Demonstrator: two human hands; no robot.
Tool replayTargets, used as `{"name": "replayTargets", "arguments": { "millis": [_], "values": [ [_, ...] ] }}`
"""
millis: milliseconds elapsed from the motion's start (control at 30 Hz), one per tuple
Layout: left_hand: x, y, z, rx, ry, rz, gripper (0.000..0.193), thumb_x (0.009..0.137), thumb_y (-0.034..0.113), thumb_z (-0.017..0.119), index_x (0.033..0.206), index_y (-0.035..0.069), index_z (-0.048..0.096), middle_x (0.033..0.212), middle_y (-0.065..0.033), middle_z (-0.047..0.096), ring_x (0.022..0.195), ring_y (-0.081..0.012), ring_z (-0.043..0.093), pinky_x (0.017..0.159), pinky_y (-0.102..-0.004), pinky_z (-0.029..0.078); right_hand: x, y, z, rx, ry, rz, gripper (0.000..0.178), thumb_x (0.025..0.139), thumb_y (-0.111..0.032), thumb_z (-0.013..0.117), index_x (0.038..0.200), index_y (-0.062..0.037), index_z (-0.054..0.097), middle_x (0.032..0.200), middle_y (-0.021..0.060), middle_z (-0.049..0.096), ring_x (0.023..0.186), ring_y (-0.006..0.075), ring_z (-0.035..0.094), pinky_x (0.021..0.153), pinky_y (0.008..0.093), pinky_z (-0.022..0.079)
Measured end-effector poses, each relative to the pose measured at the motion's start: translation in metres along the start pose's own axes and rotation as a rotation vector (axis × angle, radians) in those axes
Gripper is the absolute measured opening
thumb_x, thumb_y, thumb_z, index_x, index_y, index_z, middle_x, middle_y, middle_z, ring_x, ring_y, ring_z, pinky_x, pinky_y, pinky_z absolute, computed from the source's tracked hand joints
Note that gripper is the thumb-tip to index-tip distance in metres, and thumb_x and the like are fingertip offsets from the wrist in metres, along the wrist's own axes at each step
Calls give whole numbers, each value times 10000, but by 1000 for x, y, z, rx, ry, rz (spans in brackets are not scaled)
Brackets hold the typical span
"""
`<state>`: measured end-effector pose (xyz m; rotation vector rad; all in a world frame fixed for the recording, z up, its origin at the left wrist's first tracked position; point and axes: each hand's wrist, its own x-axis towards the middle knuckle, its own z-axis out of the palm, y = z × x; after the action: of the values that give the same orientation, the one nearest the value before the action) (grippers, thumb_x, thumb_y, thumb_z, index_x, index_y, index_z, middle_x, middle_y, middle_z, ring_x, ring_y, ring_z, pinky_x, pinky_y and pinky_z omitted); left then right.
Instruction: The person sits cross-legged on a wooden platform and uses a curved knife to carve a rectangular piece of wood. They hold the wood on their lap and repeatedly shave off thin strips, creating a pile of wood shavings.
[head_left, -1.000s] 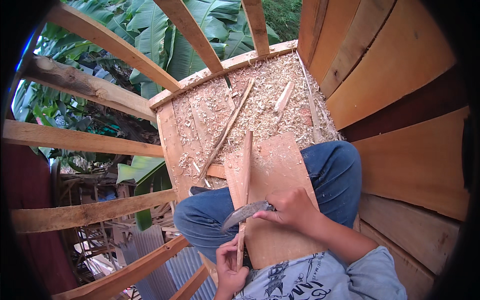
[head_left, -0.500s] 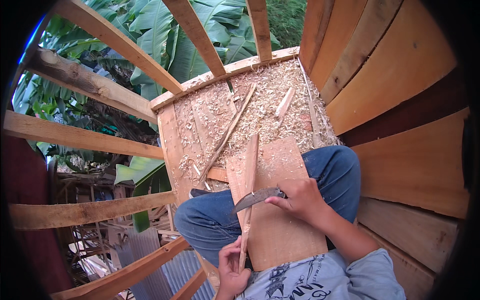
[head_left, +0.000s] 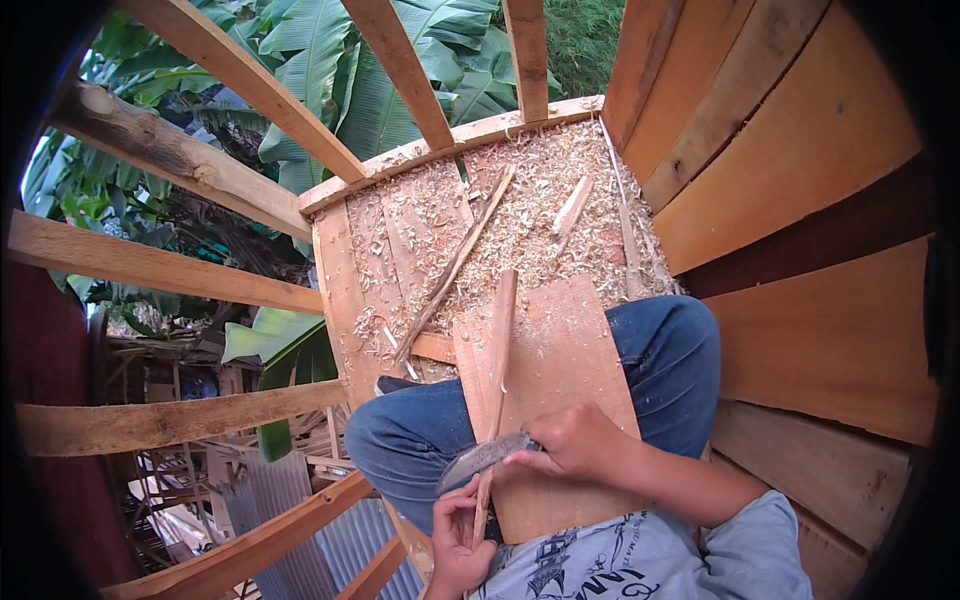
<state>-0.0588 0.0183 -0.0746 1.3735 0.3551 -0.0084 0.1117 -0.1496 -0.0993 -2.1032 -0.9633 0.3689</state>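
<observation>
At the view's 6 o'clock, the left hand grips the lower end of a slim wooden stick, pale, rough-faced and angular. The stick leans toward 12 o'clock over a flat, smooth-grained board laid across blue denim jeans. At 5 o'clock, the right hand is closed around a knife; its curved, dull grey metal blade crosses the stick just above the left fingers, tip toward 8 o'clock. The right hand hides most of the handle, and the blade covers part of the stick.

Beyond the board, curly, papery wood shavings coat the floor planks. A long, thin wood strip slants there toward 1 o'clock, with a short, blocky offcut to its 2 o'clock. Sawn slats fence the left side, broad banana leaves showing behind at 11 o'clock, ridged corrugated sheeting at 7. Orange-brown wall planks close off 1 to 4 o'clock.
</observation>
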Motion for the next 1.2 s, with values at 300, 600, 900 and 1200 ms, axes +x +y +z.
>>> {"name": "replayTargets", "arguments": {
  "millis": [300, 600, 900, 1200],
  "values": [
    [1, 3, 2, 62, 41, -15, 594, 563, -53, 512, 1133, 50, 381, 1268, -163, 429, 1274, -270, 418, 1114, -410, 262, 8, 5, -16, -35, 63, 85, 522, 880, -493, 622, 678, -12, 638, 554, 158, 580, 519, 355, 613, 500, 435, 486],
    [2, 1, -2, 73, 23, 2, 587, 572, -33, 539, 1132, 49, 382, 1251, -158, 428, 1267, -272, 423, 1114, -419, 260, 17, 20, -21, -14, 134, 71, 519, 873, -492, 630, 631, -34, 605, 553, 139, 579, 498, 330, 607, 483, 407, 482],
    [4, 4, 0, 87, 47, -22, 586, 573, -23, 552, 1129, 55, 384, 1257, -154, 424, 1255, -261, 426, 1106, -418, 266, 27, 31, -22, 18, 163, 133, 525, 878, -499, 621, 618, -44, 592, 553, 138, 575, 498, 331, 598, 467, 403, 474],
    [7, 7, 2, 105, 40, -26, 593, 565, -40, 529, 1132, 56, 383, 1262, -159, 424, 1269, -270, 425, 1115, -419, 258, 25, 24, -26, 55, 61, 246, 420, 872, -429, 652, 702, -46, 620, 582, 136, 579, 552, 325, 618, 508, 420, 472]
  ]
}}
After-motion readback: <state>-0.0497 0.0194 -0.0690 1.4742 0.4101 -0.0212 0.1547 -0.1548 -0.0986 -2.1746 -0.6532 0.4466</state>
